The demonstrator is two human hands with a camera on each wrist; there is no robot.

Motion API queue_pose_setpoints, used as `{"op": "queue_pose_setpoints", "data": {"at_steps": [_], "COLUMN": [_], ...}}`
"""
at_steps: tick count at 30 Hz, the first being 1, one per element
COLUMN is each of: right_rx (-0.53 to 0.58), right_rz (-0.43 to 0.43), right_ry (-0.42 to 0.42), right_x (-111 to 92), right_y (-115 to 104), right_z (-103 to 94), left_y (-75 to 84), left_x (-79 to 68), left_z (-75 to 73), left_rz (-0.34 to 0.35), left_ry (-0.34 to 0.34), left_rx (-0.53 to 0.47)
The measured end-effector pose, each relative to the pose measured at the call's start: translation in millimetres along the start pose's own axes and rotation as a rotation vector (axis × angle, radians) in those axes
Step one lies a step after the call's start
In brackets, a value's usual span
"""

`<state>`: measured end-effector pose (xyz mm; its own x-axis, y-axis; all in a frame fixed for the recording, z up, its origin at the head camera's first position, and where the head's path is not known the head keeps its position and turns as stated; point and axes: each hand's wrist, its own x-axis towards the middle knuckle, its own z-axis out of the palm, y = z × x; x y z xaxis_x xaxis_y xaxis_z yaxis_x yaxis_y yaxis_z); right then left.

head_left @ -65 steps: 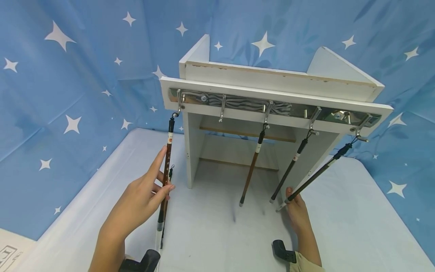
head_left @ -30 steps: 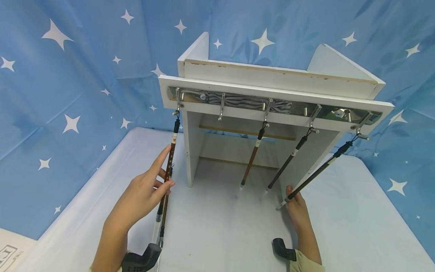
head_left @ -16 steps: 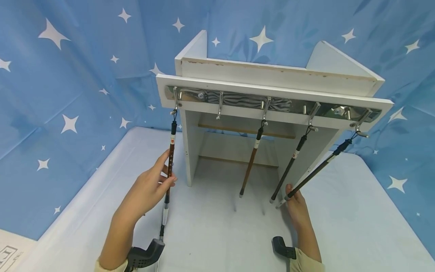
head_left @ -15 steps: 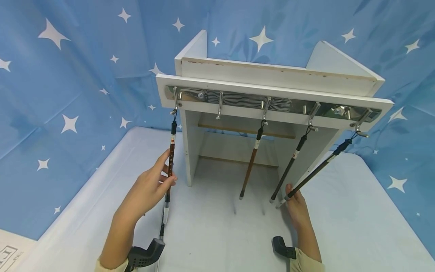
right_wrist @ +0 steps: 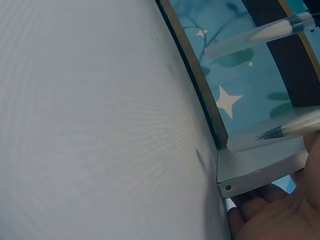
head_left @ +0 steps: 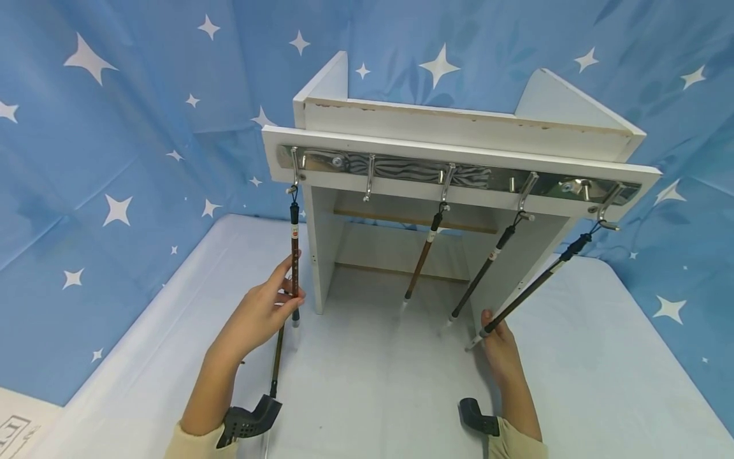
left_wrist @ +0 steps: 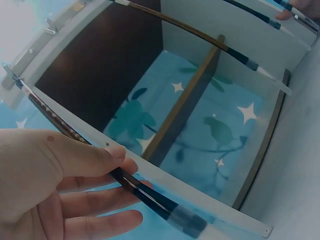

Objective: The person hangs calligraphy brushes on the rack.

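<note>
With thumb and index finger, my left hand [head_left: 255, 322] pinches a calligraphy brush [head_left: 295, 248] whose cord loops over the leftmost hook [head_left: 295, 167]. In the left wrist view the brush [left_wrist: 152, 199] slants past the fingertips, a clear cap over its tip. My right hand [head_left: 503, 360] grips the lower front edge of the white shelf's right side panel [right_wrist: 265, 174]. Three more brushes hang to the right: a brown one [head_left: 421, 262], a dark one [head_left: 483, 274] and another dark one [head_left: 536, 284] that overlaps the right hand's fingers.
A further brush [head_left: 278, 362] lies on the white-covered table [head_left: 367, 395], partly behind the left hand and wrist camera. The second hook [head_left: 369, 180] on the metal strip carries no brush. Behind the shelf hangs a blue star-patterned curtain [head_left: 172, 95].
My left hand has moved right with the brush, which now hangs nearly straight and uncovers more of the brush on the table. The other hanging brushes swing slightly. My right hand stays put.
</note>
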<state>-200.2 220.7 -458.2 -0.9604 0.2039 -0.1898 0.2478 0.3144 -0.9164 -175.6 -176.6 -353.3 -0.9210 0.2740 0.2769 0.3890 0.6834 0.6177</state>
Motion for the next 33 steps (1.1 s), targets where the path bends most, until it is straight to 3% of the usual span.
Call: {"op": "queue_pose_setpoints", "data": {"at_steps": [14, 25, 33], "right_rx": [0.004, -0.008, 0.009], "right_rz": [-0.003, -0.002, -0.007], "right_ry": [-0.004, 0.002, -0.001], "right_x": [0, 0, 0], "right_y": [-1, 0, 2], "right_z": [0.2, -0.8, -0.5], "left_y": [-16.1, -27.2, -29.9], "left_x": [9.4, 16.3, 14.1], "left_z": [15.1, 29.4, 28.5], "left_rz": [-0.053, -0.075, -0.156], "left_ry": [0.028, -0.056, -0.125], "left_rx": [-0.032, -0.035, 0.001]}}
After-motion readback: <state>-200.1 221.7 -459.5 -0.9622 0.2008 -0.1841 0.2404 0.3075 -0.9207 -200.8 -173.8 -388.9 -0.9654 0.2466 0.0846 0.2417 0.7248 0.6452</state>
